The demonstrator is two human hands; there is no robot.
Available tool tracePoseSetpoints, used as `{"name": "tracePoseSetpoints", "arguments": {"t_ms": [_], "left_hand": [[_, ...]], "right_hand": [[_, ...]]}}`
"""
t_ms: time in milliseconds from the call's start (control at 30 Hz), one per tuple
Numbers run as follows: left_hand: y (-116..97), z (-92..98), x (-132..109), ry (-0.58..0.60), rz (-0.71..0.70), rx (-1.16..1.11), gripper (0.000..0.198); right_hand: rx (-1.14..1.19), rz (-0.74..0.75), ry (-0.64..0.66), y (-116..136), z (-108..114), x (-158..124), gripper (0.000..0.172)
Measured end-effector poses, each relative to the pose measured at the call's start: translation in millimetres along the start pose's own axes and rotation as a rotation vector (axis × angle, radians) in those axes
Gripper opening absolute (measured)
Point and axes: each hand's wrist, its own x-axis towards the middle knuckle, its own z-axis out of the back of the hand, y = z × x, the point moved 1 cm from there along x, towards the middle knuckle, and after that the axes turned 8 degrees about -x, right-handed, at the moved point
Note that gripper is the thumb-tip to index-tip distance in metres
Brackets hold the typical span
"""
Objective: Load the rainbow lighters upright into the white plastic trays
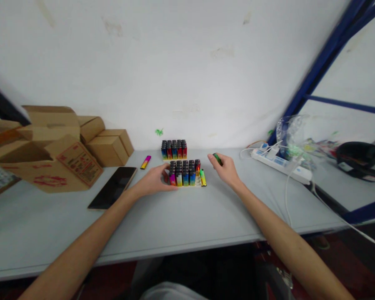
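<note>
Upright lighters in several colours stand in rows in a near tray [190,186], with bare slots at its right end. My left hand [156,180] is curved around the tray's left side, fingers and thumb gripping it. To the right of the tray, my right hand [224,166] is closed on a green lighter [217,158]. A yellow-green lighter [203,178] leans at the tray's right edge. Behind, a second group of upright lighters [174,150] stands near the wall. One pink and yellow lighter [145,162] lies on the table at the left.
Open cardboard boxes [65,160] and a dark tablet [113,188] are at the left of the table [187,225]. A white power strip [281,166] with cables, clear plastic wrap [295,135] and a black strap-like object [361,160] lie at the right, near a blue frame [318,62].
</note>
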Motion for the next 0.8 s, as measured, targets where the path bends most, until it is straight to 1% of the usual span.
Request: {"name": "tracePoseSetpoints", "arguments": {"t_ms": [133, 300, 367, 567, 800], "left_hand": [[0.4, -0.2, -0.1, 0.003, -0.001, -0.006, 0.074], [0.7, -0.3, 0.3, 0.006, -0.011, -0.008, 0.073], [0.4, -0.2, 0.2, 0.006, -0.011, -0.007, 0.072], [-1.5, 0.5, 0.1, 0.016, -0.015, 0.000, 0.069], [-0.3, -0.1, 0.6, 0.027, -0.006, 0.006, 0.074]], "right_hand": [[-0.052, -0.021, -0.051, 0.4, -2.4, -1.4, 0.052], [-0.051, -0.022, -0.041, -0.2, -4.0, -0.8, 0.043], [-0.047, -0.021, -0.020, 0.5, -4.1, -1.3, 0.043], [-0.037, -0.019, 0.012, 0.6, -5.4, -3.3, 0.050], [-0.036, -0.001, 0.022, 1.1, -6.0, -2.4, 0.042]]}}
